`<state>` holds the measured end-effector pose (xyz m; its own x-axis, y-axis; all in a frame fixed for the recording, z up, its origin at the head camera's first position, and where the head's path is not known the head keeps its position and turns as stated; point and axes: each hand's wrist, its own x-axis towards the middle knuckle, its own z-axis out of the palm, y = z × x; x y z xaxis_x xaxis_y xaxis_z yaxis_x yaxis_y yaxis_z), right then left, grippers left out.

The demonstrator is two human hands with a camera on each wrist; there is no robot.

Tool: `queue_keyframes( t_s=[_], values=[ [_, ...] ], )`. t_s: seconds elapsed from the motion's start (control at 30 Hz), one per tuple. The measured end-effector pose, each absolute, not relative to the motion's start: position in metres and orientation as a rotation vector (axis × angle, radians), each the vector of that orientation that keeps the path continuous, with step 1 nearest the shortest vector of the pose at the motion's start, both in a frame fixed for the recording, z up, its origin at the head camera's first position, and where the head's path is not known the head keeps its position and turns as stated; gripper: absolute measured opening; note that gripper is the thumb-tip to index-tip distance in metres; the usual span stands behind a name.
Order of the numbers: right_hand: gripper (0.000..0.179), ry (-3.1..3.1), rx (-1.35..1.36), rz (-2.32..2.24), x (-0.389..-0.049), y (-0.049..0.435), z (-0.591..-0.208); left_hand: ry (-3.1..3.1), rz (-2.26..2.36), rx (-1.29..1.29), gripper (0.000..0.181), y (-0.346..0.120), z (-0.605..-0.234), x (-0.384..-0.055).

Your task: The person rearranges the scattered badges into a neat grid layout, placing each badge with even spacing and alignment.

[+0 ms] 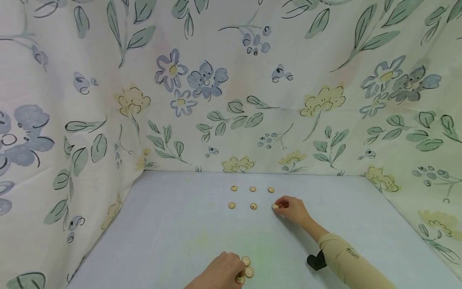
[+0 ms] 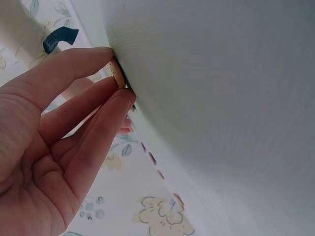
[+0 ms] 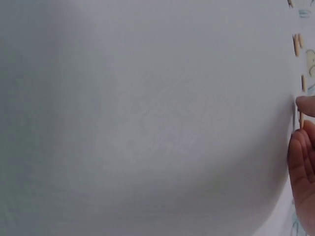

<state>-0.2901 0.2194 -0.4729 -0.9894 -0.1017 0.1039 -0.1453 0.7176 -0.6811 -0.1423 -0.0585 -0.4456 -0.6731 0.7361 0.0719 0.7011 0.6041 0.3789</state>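
Observation:
Near the front edge of the head view my left hand [image 1: 221, 271] is beside a small group of round wooden buttons [image 1: 249, 272]. In the left wrist view its thumb and fingertips pinch one button [image 2: 117, 73] by the rim, close against the white table. Farther out, my right hand [image 1: 293, 210] pinches another wooden button [image 1: 275, 206] between thumb and fingers at the right end of the nearer row. That button shows edge-on between the fingertips in the right wrist view, where the hand [image 3: 305, 162] is partly cut off.
Two rows of wooden buttons lie on the white table [image 1: 173, 233]: a far row with a middle button [image 1: 252, 189], and a nearer row with a middle button [image 1: 254, 206]. A black piece [image 1: 317, 261] sits by the right sleeve. Floral cloth [image 1: 223, 136] hangs around the back and sides.

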Motion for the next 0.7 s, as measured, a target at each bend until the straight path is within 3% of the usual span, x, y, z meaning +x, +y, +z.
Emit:
queue_keyframes(
  t_s=[0.7],
  values=[
    [0.017,-2.858,0.233,1.142,-0.2941,0.2197,-0.4737,2.721,0.619,1.213,0.042,-0.0591,-0.4474,-0.1428]
  ],
)
